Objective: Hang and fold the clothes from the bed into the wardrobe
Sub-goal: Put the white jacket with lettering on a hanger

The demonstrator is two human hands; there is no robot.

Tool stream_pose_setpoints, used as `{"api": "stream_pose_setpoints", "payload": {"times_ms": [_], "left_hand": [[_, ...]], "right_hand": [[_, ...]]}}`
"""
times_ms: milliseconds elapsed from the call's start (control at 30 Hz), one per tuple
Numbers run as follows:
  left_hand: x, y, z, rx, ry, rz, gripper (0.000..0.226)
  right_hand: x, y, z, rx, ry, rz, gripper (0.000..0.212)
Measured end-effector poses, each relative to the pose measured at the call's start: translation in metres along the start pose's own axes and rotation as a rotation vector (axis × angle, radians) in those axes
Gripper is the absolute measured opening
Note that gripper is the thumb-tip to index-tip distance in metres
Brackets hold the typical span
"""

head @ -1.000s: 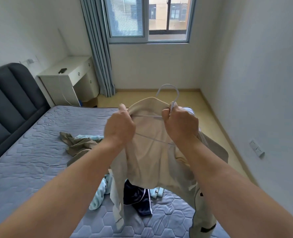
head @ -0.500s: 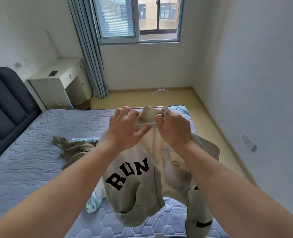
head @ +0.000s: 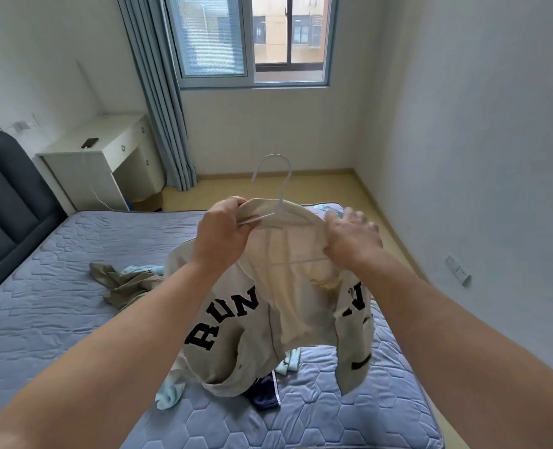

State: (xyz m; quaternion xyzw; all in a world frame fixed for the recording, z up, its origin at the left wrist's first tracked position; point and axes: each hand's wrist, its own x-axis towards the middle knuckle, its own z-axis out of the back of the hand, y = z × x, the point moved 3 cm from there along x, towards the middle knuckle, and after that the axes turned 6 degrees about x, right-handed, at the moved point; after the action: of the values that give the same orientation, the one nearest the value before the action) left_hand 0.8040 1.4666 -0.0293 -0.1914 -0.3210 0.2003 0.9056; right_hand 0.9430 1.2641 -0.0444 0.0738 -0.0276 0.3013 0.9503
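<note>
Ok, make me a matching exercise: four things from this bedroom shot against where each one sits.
Things:
1 white hanger
2 phone
3 olive garment
4 navy garment

Places:
A on the white desk
B crumpled on the mattress, left of the beige jacket
C inside the jacket's collar, hook sticking up
D on the mattress under the jacket's hem

Pairs: 1-C, 2-A, 3-B, 4-D.

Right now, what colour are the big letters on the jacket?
Black letters on the beige jacket; head view.
</note>
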Motion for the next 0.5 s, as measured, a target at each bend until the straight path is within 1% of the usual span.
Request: {"api": "stream_pose_setpoints", "payload": {"times_ms": [33,100,167,233,300,400,500], "left_hand": [[0.002,0.0,0.002,0.008,-0.015,0.0,0.031],[0.006,-0.001,0.004,0.044,-0.012,-0.012,0.032],[0.01,-0.002,0.003,0.113,0.05,-0.032,0.034],[0.012,-0.004,0.001,0.253,0.127,-0.06,0.043],[0.011,-0.003,-0.002,0.359,0.175,-0.128,0.057],[0.008,0.001,-0.001,0.35,0.192,-0.198,0.069],[0.008,0.007,0.004,0.344,0.159,-0.231,0.073]], "right_hand": [[-0.002,-0.005,0.0,0.005,-0.001,-0.082,0.034],[-0.003,-0.009,0.0,0.049,0.026,-0.198,0.037],[-0.002,-0.01,0.004,0.117,0.043,-0.257,0.038],[0.002,-0.01,0.009,0.21,0.021,-0.256,0.034],[0.004,-0.008,0.016,0.257,-0.041,-0.206,0.03],[0.001,-0.006,0.021,0.255,-0.159,-0.137,0.028],[-0.004,-0.011,0.016,0.256,-0.289,-0.16,0.029]]}}
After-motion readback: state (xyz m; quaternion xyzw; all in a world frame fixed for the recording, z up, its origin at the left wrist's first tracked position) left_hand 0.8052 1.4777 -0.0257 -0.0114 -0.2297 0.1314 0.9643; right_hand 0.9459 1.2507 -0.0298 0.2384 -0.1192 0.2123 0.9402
